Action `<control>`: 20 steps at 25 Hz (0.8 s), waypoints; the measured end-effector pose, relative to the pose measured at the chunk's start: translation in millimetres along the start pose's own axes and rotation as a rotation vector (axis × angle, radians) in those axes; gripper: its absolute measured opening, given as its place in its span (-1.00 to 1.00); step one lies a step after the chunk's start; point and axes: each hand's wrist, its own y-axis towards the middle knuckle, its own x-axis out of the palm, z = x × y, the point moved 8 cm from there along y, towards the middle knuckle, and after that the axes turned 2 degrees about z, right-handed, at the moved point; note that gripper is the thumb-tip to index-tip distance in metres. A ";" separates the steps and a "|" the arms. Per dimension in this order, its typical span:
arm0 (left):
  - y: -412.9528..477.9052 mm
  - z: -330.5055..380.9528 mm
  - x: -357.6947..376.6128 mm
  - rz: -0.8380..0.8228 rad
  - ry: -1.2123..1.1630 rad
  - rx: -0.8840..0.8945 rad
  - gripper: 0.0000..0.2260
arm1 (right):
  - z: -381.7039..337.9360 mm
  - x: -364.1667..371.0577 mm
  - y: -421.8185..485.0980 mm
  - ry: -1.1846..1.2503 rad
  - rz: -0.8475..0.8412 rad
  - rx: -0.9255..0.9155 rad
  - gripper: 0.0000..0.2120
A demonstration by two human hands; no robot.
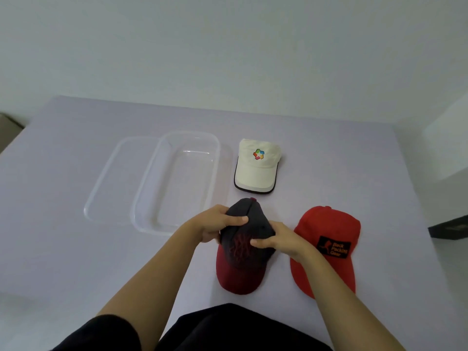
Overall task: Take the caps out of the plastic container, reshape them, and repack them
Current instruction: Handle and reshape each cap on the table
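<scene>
A dark grey cap with a maroon brim [240,269] lies in front of me, brim towards me. My left hand [217,224] grips the left side of its crown, and my right hand [276,239] pinches the right side. A cream cap with a colourful logo [257,168] rests flat further back. To the right lies a red cap with a black patch [326,244]. The clear plastic container [141,206] stands to the left with nothing in it.
The container's clear lid [106,178] lies flat under or beside it on the left. Everything rests on a pale lilac table [329,153]. A black object [450,228] sits at the table's right edge.
</scene>
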 end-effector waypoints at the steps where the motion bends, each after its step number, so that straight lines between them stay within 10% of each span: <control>1: -8.4 5.6 -3.1 -0.024 0.012 0.038 -0.61 | -10.3 4.0 -8.4 0.046 0.012 -0.036 -0.50; 11: -99.7 50.4 -93.4 -0.280 0.139 0.291 -0.77 | -127.6 82.5 -23.5 0.364 -0.089 -0.347 -0.33; 20: -111.2 64.5 -157.0 -0.155 0.411 0.366 -0.74 | -162.7 118.5 10.2 0.318 0.108 -0.416 -0.56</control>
